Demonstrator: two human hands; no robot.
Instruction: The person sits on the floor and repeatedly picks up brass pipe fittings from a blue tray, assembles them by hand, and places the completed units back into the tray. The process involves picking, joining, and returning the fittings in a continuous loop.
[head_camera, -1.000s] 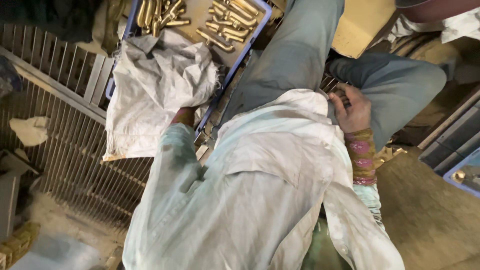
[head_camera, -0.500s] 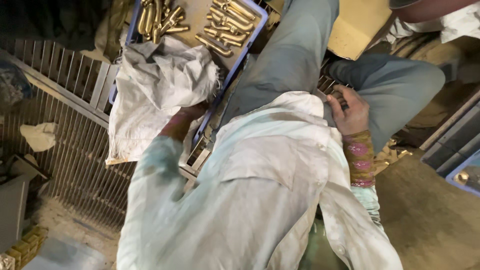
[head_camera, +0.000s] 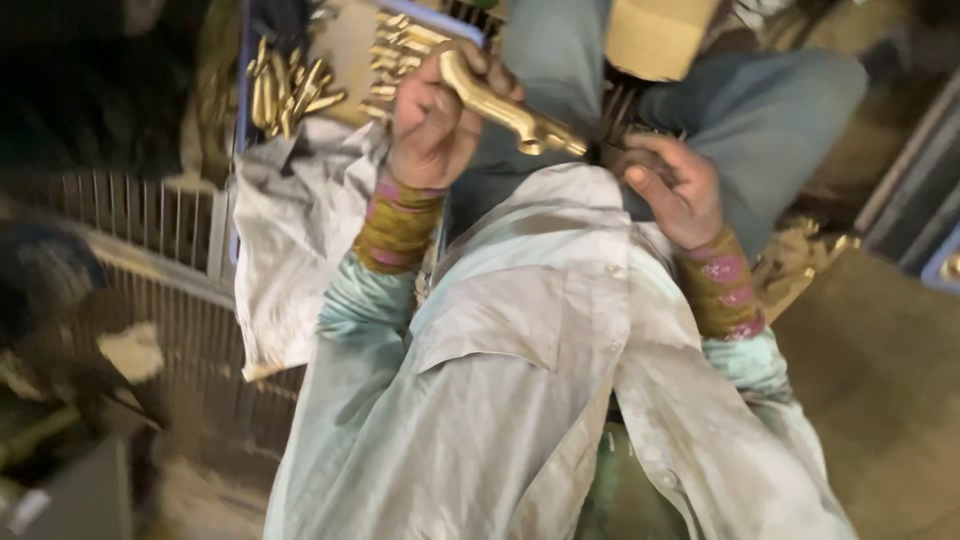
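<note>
Head view, looking down your front: your left hand (head_camera: 432, 118) was raised over your lap, its grip closed around one end of a brass tap (head_camera: 500, 104). The tap's spout pointed toward your right hand (head_camera: 676, 186), which sat just beside the spout tip with fingers curled. You could not tell from this blurred frame whether that grip held anything; it did not clearly touch the tap.

Beyond your left hand lay a blue tray (head_camera: 243, 100) with a heap of brass parts (head_camera: 290, 90), more of them in rows. A grey cloth (head_camera: 290, 240) hung from the tray's near edge over a wire grille (head_camera: 170, 230). Your knees, in grey trousers (head_camera: 740, 100), filled the upper right, with a cardboard box (head_camera: 655, 35) beyond them.

The risks, as a judgement: the tap was held at one end only, so its free weight could twist it out of your fingers, and it would likely drop into your lap or onto the grille. Your loose shirt (head_camera: 520, 360) lay right beneath the tap and might snag the spout. Motion blur suggested quick movement, which could make a clean hand-to-hand catch harder.
</note>
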